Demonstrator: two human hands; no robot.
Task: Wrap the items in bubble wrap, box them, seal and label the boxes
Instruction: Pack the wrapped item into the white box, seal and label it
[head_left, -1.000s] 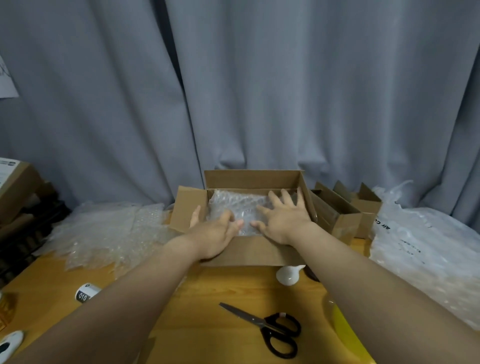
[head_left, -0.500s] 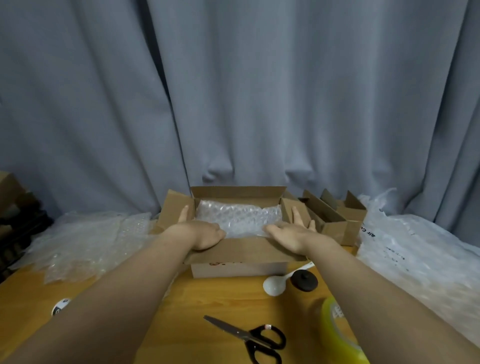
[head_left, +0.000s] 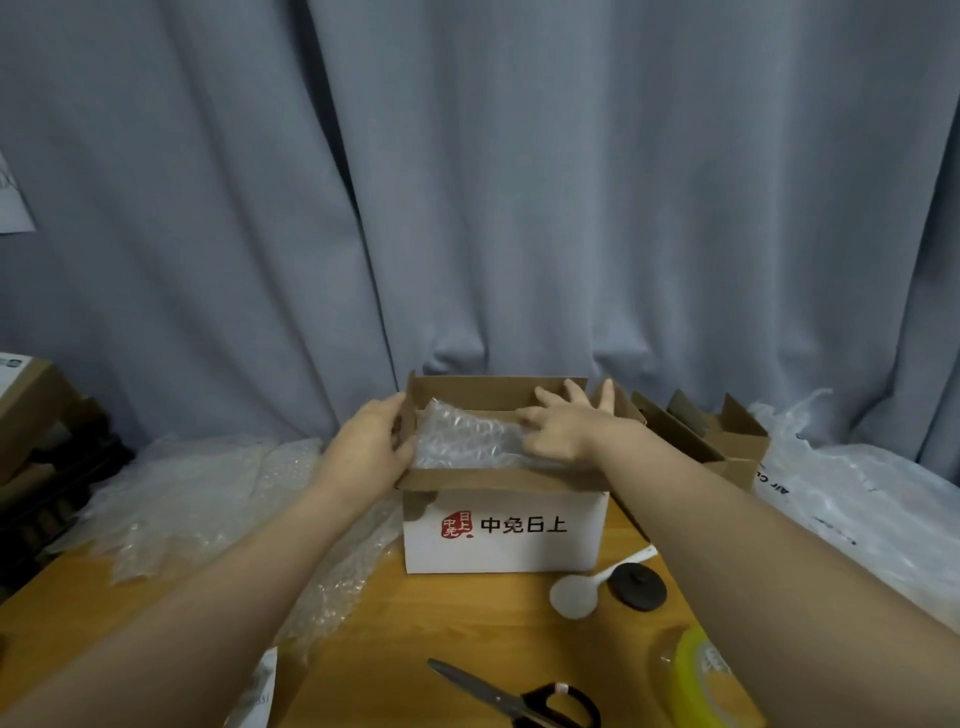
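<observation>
Your home packing table (head_left: 415, 618), grey curtain (head_left: 519, 182) behind your right hand (head_left: 563, 431), open boxes (head_left: 737, 441) to its right, tape (head_left: 693, 673) and scissors (head_left: 517, 702) nearer you.

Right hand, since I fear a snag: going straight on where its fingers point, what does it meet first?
Likely the far flap of the box; the right hand seems almost at it, though depth is unclear.

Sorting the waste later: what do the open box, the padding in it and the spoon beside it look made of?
Box: cardboard, raw brown flaps, matte white printed front. Padding: clear plastic bubble wrap, glossy, bubbles visible. Spoon: smooth white, slightly glossy; plastic or ceramic, cannot tell which.
</observation>
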